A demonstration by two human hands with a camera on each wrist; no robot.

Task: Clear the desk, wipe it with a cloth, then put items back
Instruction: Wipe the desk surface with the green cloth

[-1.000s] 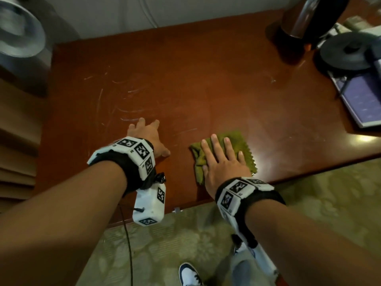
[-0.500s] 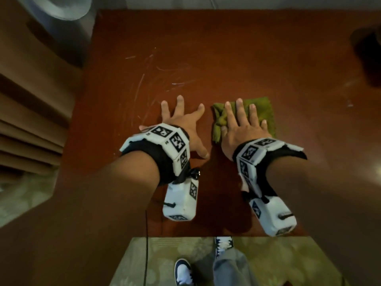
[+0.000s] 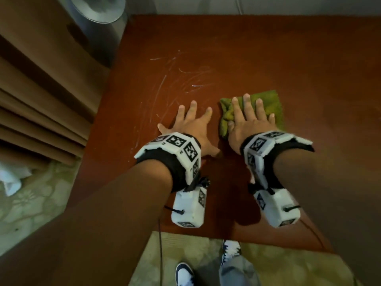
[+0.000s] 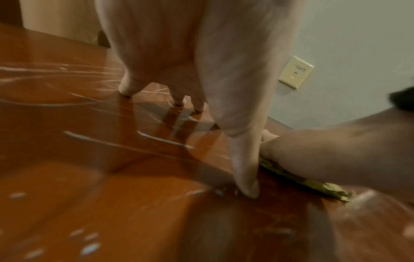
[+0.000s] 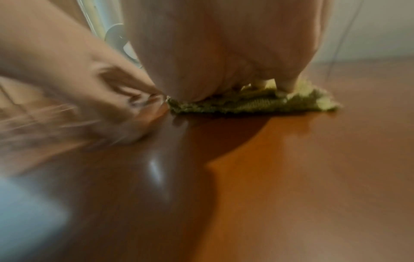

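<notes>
Our flat right hand [image 3: 249, 122] slid the green cloth [image 3: 266, 102] inward. Our left hand [image 3: 189, 126] lies splayed on the desk [image 3: 268, 48]; only its view shows a wall plate [image 4: 295, 71].

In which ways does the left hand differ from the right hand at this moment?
The left hand lies on the bare desk; the right hand presses on the green cloth. The left hand's fingers spread wide; the right hand's lie closer together. Both are flat, palm down, side by side.
</notes>
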